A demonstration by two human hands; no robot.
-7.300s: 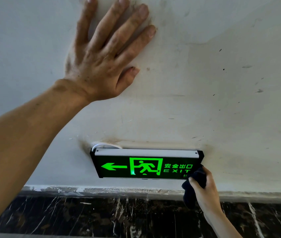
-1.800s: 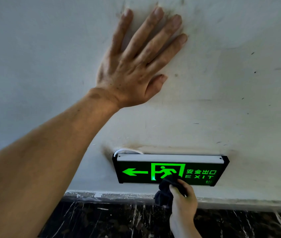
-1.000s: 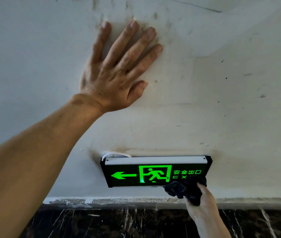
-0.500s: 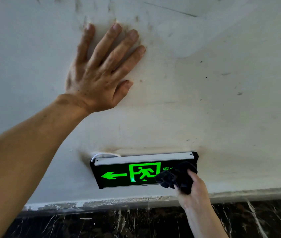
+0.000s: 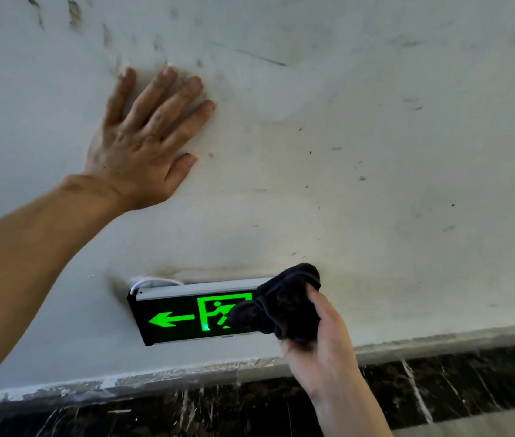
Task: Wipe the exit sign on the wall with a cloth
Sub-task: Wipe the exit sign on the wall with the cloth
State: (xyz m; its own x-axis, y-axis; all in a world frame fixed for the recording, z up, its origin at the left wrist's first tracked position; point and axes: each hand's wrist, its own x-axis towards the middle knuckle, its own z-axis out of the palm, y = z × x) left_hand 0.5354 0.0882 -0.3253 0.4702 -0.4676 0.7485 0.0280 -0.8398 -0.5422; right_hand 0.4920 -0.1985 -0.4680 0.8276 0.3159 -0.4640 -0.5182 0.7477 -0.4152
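Since half a second ago the right hand (image 5: 322, 342) has carried the cloth (image 5: 281, 304) up over the right end of the exit sign (image 5: 187, 313), so the lettering that showed before is now covered, along with that end of the top edge.

Largest in view, the pale, smudged wall (image 5: 376, 152) fills most of the frame, with a dark veined stone band (image 5: 187, 411) along its foot. The left arm reaches up from the lower left, and the left hand (image 5: 142, 152) lies flat on the wall, fingers spread, gripping nothing, well above and to the left of the sign.

The sign sits low on the wall, just above the stone band, slightly tilted. Its green arrow (image 5: 171, 319) and most of the running-figure panel remain visible on the black face. A white cable (image 5: 149, 281) loops out behind its top left corner.

The right hand comes up from below, closed around the bunched black cloth, pressing it against the sign's right end. The two hands are well apart, the sign lying between them and closer to the right.
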